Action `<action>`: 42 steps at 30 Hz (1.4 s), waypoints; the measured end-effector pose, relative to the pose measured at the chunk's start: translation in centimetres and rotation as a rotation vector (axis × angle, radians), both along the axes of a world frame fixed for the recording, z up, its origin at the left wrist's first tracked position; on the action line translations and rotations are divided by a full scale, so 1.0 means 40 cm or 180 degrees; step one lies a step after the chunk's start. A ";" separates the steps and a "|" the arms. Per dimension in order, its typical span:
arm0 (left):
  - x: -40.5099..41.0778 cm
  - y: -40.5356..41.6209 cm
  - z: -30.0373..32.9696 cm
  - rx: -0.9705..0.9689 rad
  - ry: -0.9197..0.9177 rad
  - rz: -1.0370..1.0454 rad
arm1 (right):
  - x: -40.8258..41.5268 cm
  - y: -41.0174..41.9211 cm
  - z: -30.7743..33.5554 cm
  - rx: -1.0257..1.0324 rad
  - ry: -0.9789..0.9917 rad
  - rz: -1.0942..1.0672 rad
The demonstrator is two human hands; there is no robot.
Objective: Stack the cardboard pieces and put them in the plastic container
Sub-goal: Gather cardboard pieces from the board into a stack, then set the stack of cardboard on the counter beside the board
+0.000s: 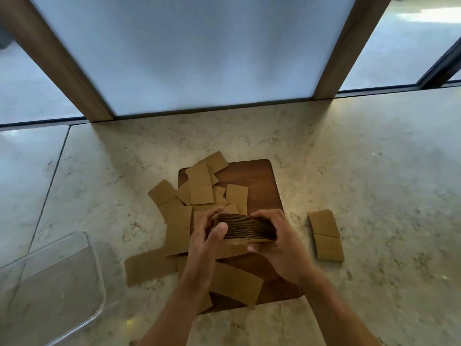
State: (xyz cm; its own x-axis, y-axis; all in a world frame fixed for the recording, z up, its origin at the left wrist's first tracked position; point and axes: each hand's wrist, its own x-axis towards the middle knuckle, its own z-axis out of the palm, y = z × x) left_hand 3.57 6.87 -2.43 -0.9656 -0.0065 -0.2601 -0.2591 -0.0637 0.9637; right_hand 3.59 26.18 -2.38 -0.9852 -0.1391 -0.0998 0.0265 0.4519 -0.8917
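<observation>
A thick stack of cardboard pieces (pixel 245 227) is held edge-on above the wooden board (pixel 259 181). My left hand (pixel 205 236) grips the stack's left end and my right hand (pixel 277 238) grips its right end. Several loose brown cardboard pieces (pixel 199 186) lie scattered over the board's left side and onto the stone surface. One long piece (pixel 147 268) lies flat to the left of my left forearm, another (pixel 234 283) under my arms. A folded piece (pixel 325 234) lies apart on the right. The clear plastic container (pixel 98 265) stands at the lower left, partly cut off.
The marbled stone surface (pixel 374 171) spreads to all sides. Behind it rise a frosted glass panel (pixel 194 51) and two wooden frame posts (pixel 59 63).
</observation>
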 end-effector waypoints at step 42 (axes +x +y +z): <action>-0.002 0.162 -0.016 -0.0667 0.0265 0.0238 | 0.005 0.186 0.095 -0.1211 -0.1173 -0.1274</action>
State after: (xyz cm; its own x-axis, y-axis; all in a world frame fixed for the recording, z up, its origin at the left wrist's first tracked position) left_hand 3.49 13.35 -3.09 -0.9784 -0.1243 -0.1650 -0.1803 0.1241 0.9757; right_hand 3.80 33.63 1.41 -0.8790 0.1385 -0.4563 0.4606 -0.0009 -0.8876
